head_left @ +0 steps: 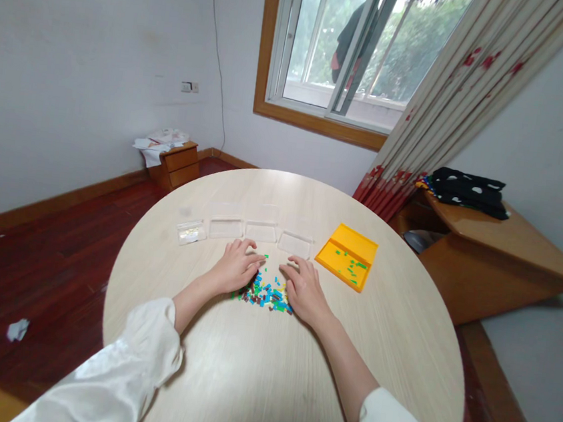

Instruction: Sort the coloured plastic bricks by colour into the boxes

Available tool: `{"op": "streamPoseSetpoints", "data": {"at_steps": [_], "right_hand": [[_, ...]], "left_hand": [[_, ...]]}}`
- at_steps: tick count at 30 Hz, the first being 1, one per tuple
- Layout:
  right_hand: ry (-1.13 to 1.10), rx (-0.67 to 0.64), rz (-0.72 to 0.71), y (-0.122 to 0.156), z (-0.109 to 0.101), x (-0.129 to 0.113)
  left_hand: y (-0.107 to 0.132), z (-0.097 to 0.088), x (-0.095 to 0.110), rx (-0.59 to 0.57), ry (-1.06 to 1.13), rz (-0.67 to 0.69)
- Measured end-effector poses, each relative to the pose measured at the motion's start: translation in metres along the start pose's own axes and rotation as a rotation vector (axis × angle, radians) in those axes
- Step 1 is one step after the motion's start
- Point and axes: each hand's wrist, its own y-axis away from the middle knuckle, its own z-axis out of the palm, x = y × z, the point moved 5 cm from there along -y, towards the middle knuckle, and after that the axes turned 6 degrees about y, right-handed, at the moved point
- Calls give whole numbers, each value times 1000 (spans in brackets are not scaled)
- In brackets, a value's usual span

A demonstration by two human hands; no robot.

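Observation:
A loose pile of small building bricks (267, 295) in blue, green, brown and yellow lies on the round table. At its left edge is my left hand (236, 267), palm down, its fingers apart and holding nothing I can see. One fingertip points at a small green brick (266, 256) just above the pile; whether they touch I cannot tell. My right hand (306, 293) rests along the pile's right side, fingers spread and slightly bent, covering some of the bricks there.
Several clear plastic boxes (226, 227) stand in a row beyond my hands, the leftmost box (191, 232) with something shiny inside. To the right lies an open yellow case (354, 237) with green bricks in it. The round table (242, 395) has a curved edge.

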Motion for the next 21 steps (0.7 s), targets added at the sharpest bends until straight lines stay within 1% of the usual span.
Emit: {"op": "streamPoseSetpoints", "data": {"at_steps": [4, 6, 8, 10, 13, 18, 21], "right_hand": [[-5, -54, -64, -1, 1, -12], [6, -86, -79, -1, 4, -16], [31, -81, -59, -2, 5, -14], [59, -45, -14, -3, 6, -8], [74, 18, 40, -4, 6, 0], [71, 59, 29, -4, 8, 1], [71, 77, 27, -4, 8, 1]], "left_hand": [[-2, -10, -11, 134, -45, -96], [-2, -14, -19, 178, -60, -161], [-1, -17, -26, 197, -52, -211], [-1, -17, -29, 179, -37, -233], [-2, -10, -26, 109, -38, -209], [-8, 5, -12, 6, -94, -144], [-9, 11, -4, -80, -86, -87]]}}
